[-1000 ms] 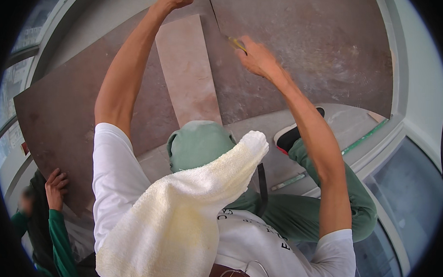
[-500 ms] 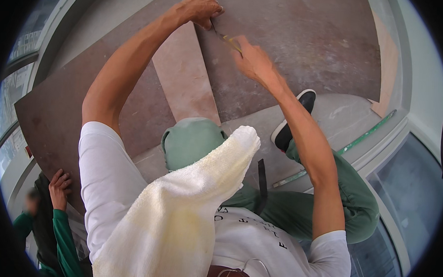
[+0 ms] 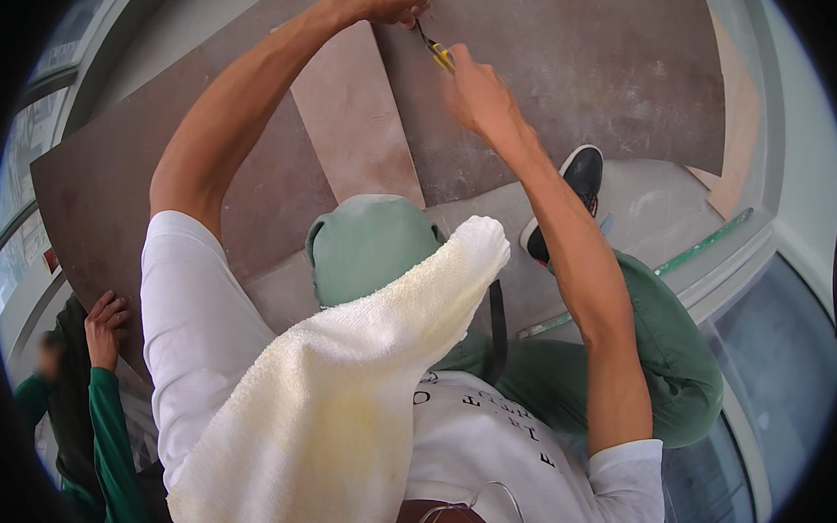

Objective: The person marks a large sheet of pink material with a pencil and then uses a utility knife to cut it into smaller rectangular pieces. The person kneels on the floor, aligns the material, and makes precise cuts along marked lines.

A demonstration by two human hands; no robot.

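Note:
My left hand (image 3: 388, 0) is at the upper edge of the view, over the brown sheet (image 3: 544, 91). Its fingers are curled; what they hold, if anything, is hidden. Just below and to the right, my right hand (image 3: 480, 96) grips a slim yellow-and-black hand tool (image 3: 440, 54), whose exact kind I cannot make out. The tool's thin dark end points up toward the left hand. Below the left hand, a paler, narrow board (image 3: 361, 121) lies across the sheet.
A green cap (image 3: 368, 250) and a cream towel (image 3: 331, 397) fill the lower middle. My shoe (image 3: 583, 175) rests beside the sheet. A green-and-grey strip (image 3: 705, 242) lies at right. At lower left, another person's hand (image 3: 105, 329) touches the sheet's edge.
My right hand has shifted slightly right, and the tool shows more clearly. The left hand has moved slightly up. The other person's hand has shifted slightly up and left.

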